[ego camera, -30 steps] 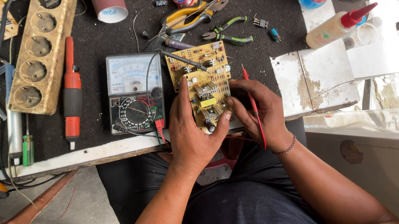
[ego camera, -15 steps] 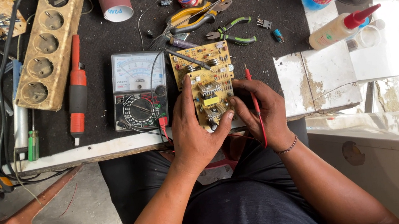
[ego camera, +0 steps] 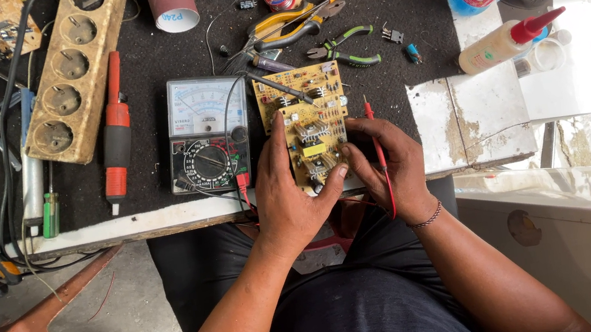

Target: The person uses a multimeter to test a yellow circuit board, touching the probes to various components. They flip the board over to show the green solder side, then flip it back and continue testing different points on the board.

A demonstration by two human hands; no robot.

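Head view, looking straight down: yellow circuit board point(ego camera: 308, 129) at the near edge of the black mat point(ego camera: 412, 11), just right of the meter point(ego camera: 205, 135) for easy reading. Left hand point(ego camera: 291, 190) wrapped on the board's left side, thumb pressing its lower end, steadying it. Right hand point(ego camera: 386, 165) closed on the red probe point(ego camera: 380, 154) (tip up, beside the board), fingertips touching the board's right edge. Pliers point(ego camera: 341, 52) lying just beyond, within reach.

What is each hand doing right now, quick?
Left hand: fingers closed on the near edge of the yellow circuit board.
Right hand: gripping the board's right side, red probe held in its fingers.
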